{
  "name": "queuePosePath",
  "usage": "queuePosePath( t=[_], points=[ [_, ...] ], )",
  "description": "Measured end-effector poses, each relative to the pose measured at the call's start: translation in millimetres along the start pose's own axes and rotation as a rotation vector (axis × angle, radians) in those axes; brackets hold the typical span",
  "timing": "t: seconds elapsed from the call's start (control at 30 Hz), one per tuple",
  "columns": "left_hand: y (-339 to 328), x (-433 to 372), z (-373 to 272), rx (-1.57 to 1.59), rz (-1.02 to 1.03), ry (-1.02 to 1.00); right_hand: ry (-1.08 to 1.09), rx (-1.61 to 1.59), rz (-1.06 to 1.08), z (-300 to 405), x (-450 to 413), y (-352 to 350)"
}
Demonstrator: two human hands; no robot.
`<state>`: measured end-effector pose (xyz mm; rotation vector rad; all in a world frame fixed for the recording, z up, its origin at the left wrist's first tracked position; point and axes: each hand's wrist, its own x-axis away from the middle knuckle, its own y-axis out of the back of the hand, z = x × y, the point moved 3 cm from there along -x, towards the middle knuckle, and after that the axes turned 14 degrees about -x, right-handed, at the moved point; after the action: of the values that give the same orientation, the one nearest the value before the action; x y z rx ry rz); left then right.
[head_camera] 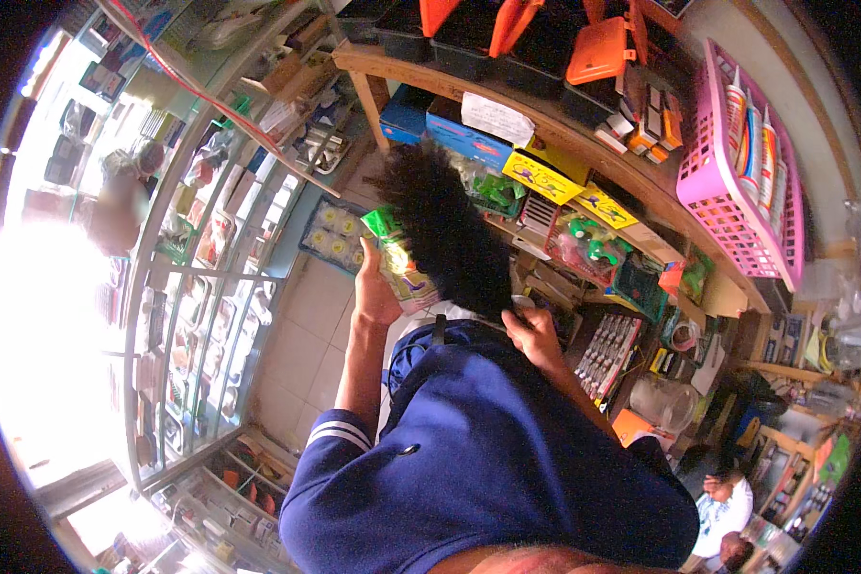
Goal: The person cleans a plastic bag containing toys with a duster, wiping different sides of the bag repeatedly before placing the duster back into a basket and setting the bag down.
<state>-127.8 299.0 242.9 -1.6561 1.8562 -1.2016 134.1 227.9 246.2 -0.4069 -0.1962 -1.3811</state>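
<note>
My left hand (377, 293) grips a glossy plastic packet (414, 288) with a green top and printing on it. In my right hand (533, 334) is the handle end of a black, fluffy duster (450, 229). The duster's dark bristles reach up and left, covering the right side of the packet; whether they touch it I cannot tell. Both hands are in front of my body, above the tiled floor. Behind the packet lies a shallow blue tray (308, 247) of round, pale items with yellow centres.
A wooden shelf (430, 72) at upper right bears black bins and a pink basket (740, 251) of sealant cartridges (766, 161). Glass display shelving (212, 273) stocked with packaged goods stands left. A red cord (186, 86) crosses there. People (721, 513) are at lower right.
</note>
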Motion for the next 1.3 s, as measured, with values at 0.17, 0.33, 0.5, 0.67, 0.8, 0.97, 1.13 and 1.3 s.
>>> queuePosePath(
  t=[0.17,0.33,0.5,0.67,0.8,0.97,1.13,1.3],
  points=[
    [-20.6,-1.6,-24.0,0.086,0.124,-0.108,0.105,-0.020,0.013,5.3,6.4,-3.0],
    [-18.0,-7.8,-30.8,0.002,0.096,-0.088,0.126,0.105,0.048,-17.7,18.8,18.3],
    [-46.1,0.1,-13.7,-0.152,-0.237,0.022,-0.037,0.022,-0.011,-14.1,13.8,15.7],
    [-56.1,-1.8,-37.8,-0.070,-0.159,-0.101,0.197,0.146,-0.006,-15.6,31.9,15.5],
    [-32.9,1.0,-30.9,-0.015,0.188,-0.045,0.148,0.254,0.027,-23.6,30.6,22.7],
    [-24.9,-11.0,-6.1,-0.072,-0.202,0.025,0.053,0.198,-0.038,-19.0,25.6,16.2],
    [-44.0,-17.9,-24.6,-0.021,-0.057,-0.097,0.204,0.201,0.055,-29.9,35.1,25.1],
    [-37.8,-24.7,-2.2,0.118,0.090,-0.104,-0.004,0.243,-0.020,-38.9,27.8,32.5]
  ],
)
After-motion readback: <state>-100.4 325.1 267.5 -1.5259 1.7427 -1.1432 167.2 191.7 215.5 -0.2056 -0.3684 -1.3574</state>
